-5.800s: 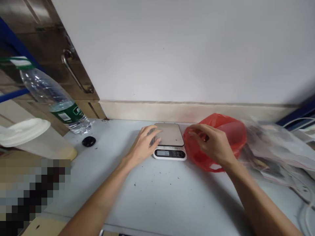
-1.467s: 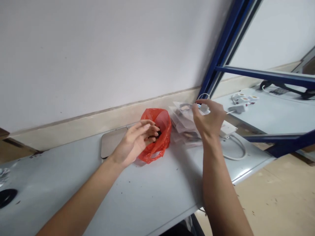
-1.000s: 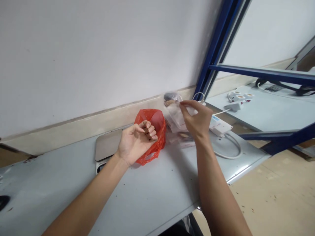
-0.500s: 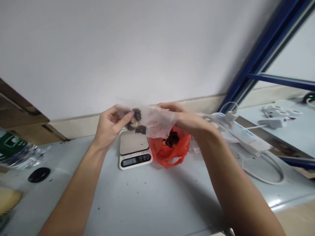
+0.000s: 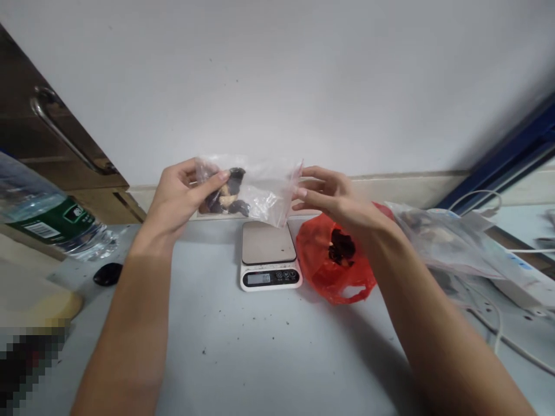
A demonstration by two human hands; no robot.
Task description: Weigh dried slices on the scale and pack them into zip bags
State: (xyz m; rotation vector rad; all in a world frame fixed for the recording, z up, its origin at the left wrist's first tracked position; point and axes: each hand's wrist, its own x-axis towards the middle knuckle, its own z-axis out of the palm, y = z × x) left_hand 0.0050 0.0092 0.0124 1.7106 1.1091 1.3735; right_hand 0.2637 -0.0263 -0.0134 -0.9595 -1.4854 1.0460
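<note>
A clear plastic zip bag (image 5: 264,188) with dark, curled dried pieces and paler tan ones is held up above the scale. My left hand (image 5: 184,193) grips its filled end, thumb in front over the dark pieces and fingers behind. At the bag's other edge, with a reddish strip, my right hand (image 5: 323,190) has its thumb and fingertips. Below the bag stands a white digital kitchen scale (image 5: 269,245), its display reading about 0.0. Just right of it, an open red plastic bag (image 5: 321,277) holds more dark dried pieces, partly behind my right forearm.
To the left are a water bottle (image 5: 60,222) with a green label, a black oval object (image 5: 107,274) and a cabinet with a metal handle (image 5: 65,136). More clear bags (image 5: 437,231), a white power strip (image 5: 515,289) and cables lie right. Dark crumbs dot the tabletop (image 5: 243,352).
The view has swung left, so scale and red bag appear further right. The zip bag is now spread flatter, and my right hand has shifted to its outer edge.
</note>
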